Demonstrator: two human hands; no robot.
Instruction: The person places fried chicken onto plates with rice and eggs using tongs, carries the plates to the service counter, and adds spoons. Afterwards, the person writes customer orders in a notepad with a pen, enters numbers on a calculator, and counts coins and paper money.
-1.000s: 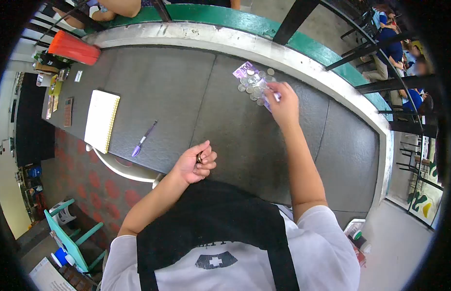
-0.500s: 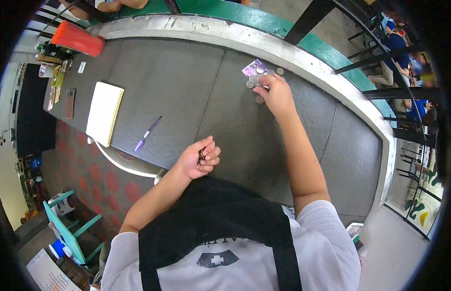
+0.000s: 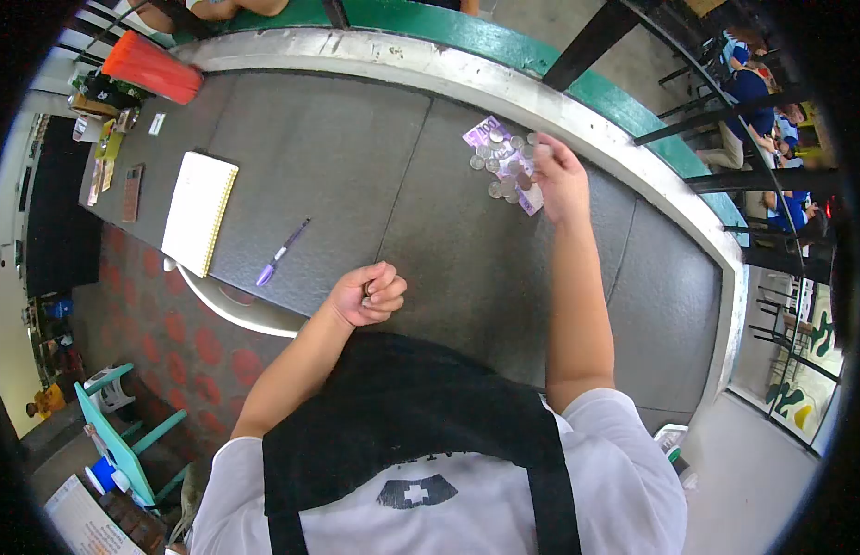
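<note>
Over the far part of the dark table, my right hand (image 3: 563, 190) has its thumb and fingers pinched on what looks like a coin, blurred at the fingertips. Beside it a purple banknote (image 3: 482, 130) lies partly covered by several silver coins (image 3: 493, 165), some resting on the bare tabletop. Nearer my body, my left hand (image 3: 367, 294) is curled into a loose fist above the table. Coins sit inside it, mostly hidden by the fingers.
A purple pen (image 3: 284, 252) and an open spiral notebook (image 3: 198, 215) lie to the left. Further left are a calculator (image 3: 133, 192) and an orange-red container (image 3: 152, 67). A white ledge (image 3: 411, 65) with black bars borders the table; a chair (image 3: 235, 310) stands at its near edge.
My right hand has shifted right, off the coin pile, uncovering more coins and the banknote's lower part. My left hand has drifted slightly left and its fingers have curled further over the coins.
</note>
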